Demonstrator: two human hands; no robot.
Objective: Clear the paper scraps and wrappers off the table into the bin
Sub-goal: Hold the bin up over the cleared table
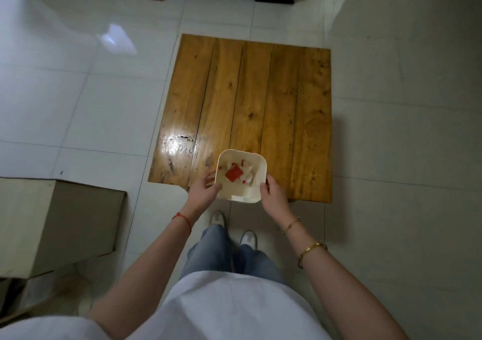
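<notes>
A bare wooden table [250,110] stretches away beyond the fingers. Over its near edge, a cream square bin [241,175] with rounded corners is held upright, mouth facing up, left hand [204,192] and right hand [273,196] gripping opposite sides. Between the fingers, inside, lie white paper scraps [249,175] and a red wrapper [233,174].

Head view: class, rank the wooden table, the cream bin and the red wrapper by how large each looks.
1. wooden table
2. cream bin, held nearer the camera, yet it looks smaller
3. red wrapper inside the bin
</notes>
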